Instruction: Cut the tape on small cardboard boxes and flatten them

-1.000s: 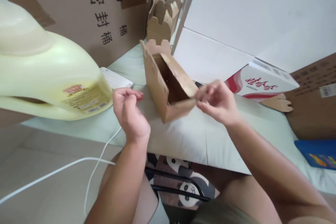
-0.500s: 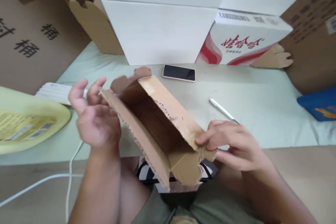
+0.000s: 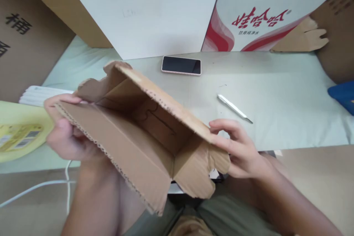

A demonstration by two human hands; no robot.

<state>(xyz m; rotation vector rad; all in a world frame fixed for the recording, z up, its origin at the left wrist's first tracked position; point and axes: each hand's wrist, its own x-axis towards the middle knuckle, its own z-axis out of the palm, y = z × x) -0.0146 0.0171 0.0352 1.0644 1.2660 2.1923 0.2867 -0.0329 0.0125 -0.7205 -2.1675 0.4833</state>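
Note:
Tilted above my lap is an open brown cardboard box, its flaps spread and its inside facing me. A dark curved line shows on its inner wall. My left hand grips the box at its left end, with fingers around the flap. At the other end my right hand holds the right edge and the notched flap, its thumb partly hidden behind the cardboard. A white craft knife with a short metal blade lies on the pale green cloth, just beyond my right hand. Behind the box rests a phone, dark screen up.
A large white box and a red-and-white printed carton stand at the back. Brown cartons flank them. On the left are a yellow bottle, a white power strip and a cable. A blue object lies far right.
My left hand has gone from spread fingers beside the box to gripping its left end. The box has turned to open more towards me. The view has shifted slightly.

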